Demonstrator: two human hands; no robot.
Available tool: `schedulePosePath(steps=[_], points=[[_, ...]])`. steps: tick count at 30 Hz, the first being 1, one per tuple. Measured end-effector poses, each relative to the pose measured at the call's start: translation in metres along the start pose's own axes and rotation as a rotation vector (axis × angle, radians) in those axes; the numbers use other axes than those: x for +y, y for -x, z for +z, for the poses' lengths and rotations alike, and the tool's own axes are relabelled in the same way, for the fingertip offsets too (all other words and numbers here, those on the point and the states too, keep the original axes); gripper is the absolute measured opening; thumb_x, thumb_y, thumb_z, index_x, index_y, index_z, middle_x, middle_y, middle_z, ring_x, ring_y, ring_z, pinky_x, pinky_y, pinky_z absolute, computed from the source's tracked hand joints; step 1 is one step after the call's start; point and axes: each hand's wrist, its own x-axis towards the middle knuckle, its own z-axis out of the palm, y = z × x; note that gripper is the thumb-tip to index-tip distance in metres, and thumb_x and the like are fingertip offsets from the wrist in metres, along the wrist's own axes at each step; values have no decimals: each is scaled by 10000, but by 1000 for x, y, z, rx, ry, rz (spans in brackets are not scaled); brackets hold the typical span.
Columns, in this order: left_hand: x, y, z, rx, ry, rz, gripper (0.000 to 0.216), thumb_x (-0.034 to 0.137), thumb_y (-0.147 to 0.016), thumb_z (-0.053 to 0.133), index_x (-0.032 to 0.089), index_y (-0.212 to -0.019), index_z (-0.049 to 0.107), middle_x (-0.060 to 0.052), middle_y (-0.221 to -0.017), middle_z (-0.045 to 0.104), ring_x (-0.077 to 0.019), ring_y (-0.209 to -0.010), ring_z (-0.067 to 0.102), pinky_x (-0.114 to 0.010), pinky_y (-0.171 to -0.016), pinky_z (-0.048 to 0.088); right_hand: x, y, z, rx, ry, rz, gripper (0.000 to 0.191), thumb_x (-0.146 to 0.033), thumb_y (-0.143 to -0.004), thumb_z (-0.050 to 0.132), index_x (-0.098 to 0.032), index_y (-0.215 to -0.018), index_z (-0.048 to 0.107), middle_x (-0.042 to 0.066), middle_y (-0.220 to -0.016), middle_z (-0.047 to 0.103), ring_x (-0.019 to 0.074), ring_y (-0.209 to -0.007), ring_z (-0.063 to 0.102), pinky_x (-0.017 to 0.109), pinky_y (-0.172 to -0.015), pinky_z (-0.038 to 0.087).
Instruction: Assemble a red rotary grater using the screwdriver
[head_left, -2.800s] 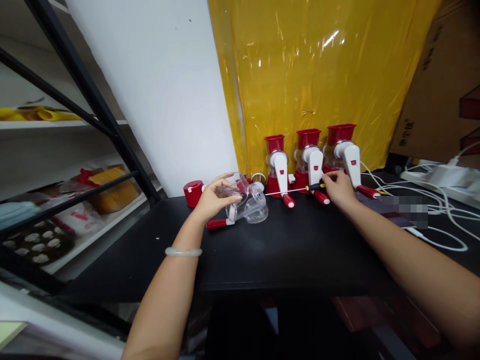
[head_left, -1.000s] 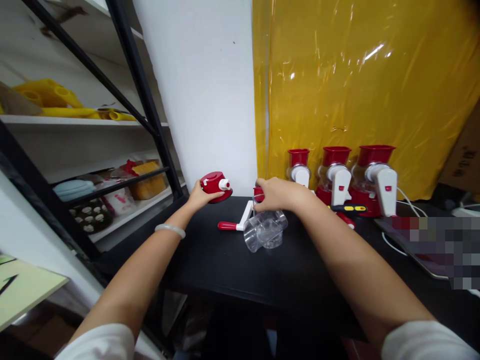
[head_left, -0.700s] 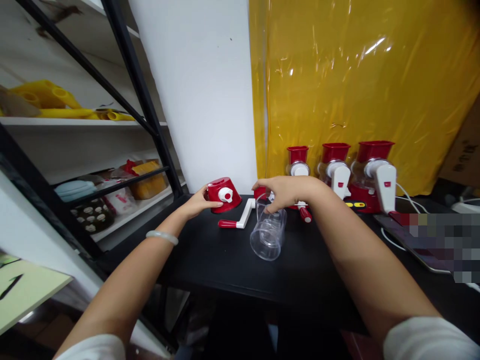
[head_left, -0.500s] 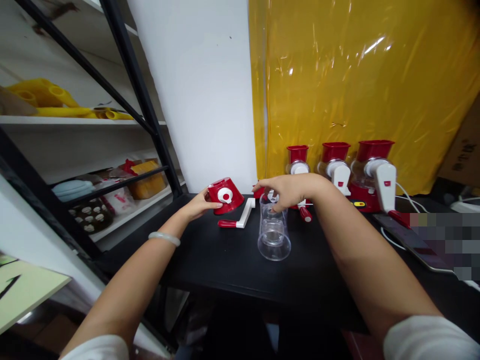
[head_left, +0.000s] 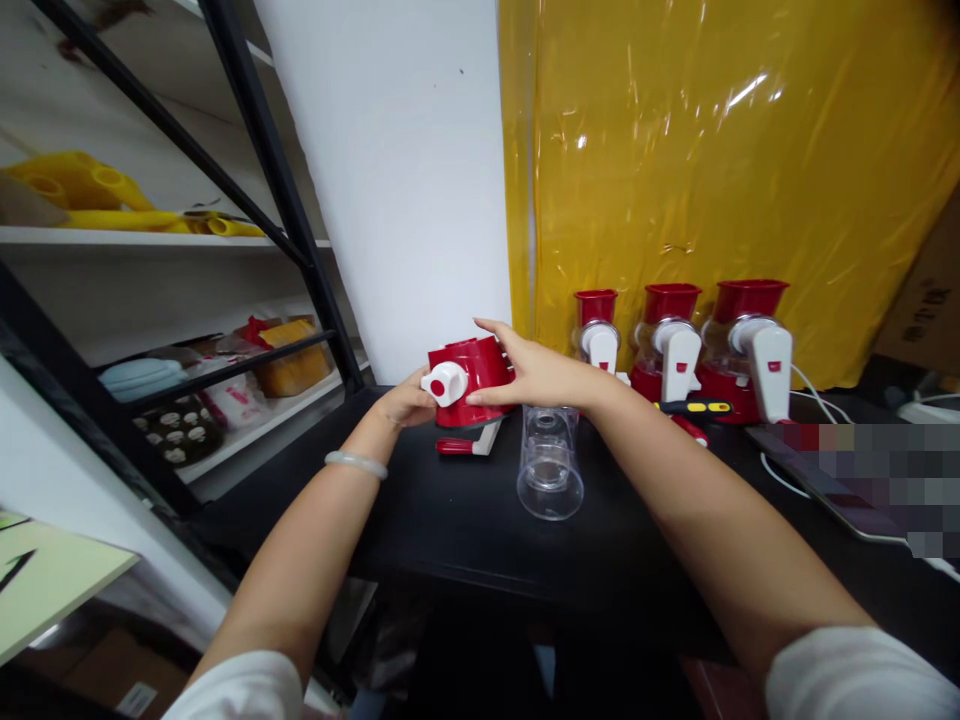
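Both my hands hold a red plastic base with a white knob (head_left: 465,380) lifted a little above the black table (head_left: 465,520). My left hand (head_left: 405,405) grips it from the left and below. My right hand (head_left: 529,372) wraps its right side, with the index finger stretched along the top. A clear plastic housing (head_left: 549,465) stands upright on the table just below my right wrist, with no hand on it. A white crank with a red grip (head_left: 469,442) lies under the red base.
Three assembled red-and-white grinders (head_left: 679,350) stand in a row against the yellow plastic sheet (head_left: 712,150). A black-and-yellow screwdriver (head_left: 694,407) lies in front of them. White cables (head_left: 825,400) lie at the right. A black-framed shelf unit (head_left: 187,330) stands left.
My right hand let go of the clear housing, now standing upright, and moved onto the red base. My left hand raised the red base off the table toward the middle.
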Motion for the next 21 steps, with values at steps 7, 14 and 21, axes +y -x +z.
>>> schedulePosePath(steps=[7, 14, 21], points=[[7, -2, 4, 278, -183, 126, 613, 208, -585, 889, 200, -1168, 698, -91, -1241, 700, -242, -1117, 664, -338, -973, 514, 7, -4, 4, 259, 179, -6, 1019, -516, -652, 816, -203, -1513, 370, 195, -1419, 509, 352, -1258, 547, 510, -1028, 476], [33, 14, 23, 150, -193, 97, 648, 434, -803, 744, 256, -1396, 552, -128, -1413, 583, -264, -1174, 632, -382, -979, 506, 3, -7, 23, 345, 429, 49, 867, -540, -672, 780, -164, -1386, 464, 186, -1231, 574, 359, -1080, 619, 481, -878, 519], [34, 6, 44, 276, -184, 164, 770, 660, -825, 634, 235, -1449, 481, -134, -1433, 576, -312, -1276, 570, -449, -1047, 468, -2, -3, 17, 306, 289, -52, 929, -488, -653, 807, -196, -1446, 418, 179, -1367, 515, 347, -1201, 568, 490, -978, 496]])
